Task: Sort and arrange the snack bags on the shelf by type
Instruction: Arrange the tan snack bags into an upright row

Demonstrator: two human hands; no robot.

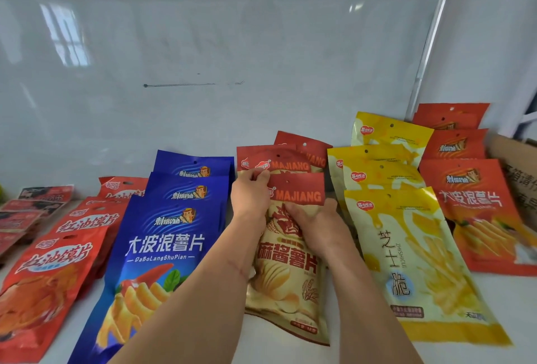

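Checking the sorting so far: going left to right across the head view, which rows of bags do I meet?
Dark red packets → red-orange bags → blue bags → MAJIANG bags, both hands on them → yellow bags → red bags.

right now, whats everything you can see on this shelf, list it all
blue bags: at least three, blue, overlapping column left of centre
MAJIANG bags: at least three, red tops over beige, centre column
yellow bags: about four, yellow, column right of centre
orange-red bags: about four, far right column
red bags: at least three, red, column at left
dark red packets: several, small, far left edge, blurred
cardboard box: one, brown, right edge
whiteboard: one, white, behind the shelf
left hand: one, grip on a rear MAJIANG bag's top
right hand: one, on the front MAJIANG bag
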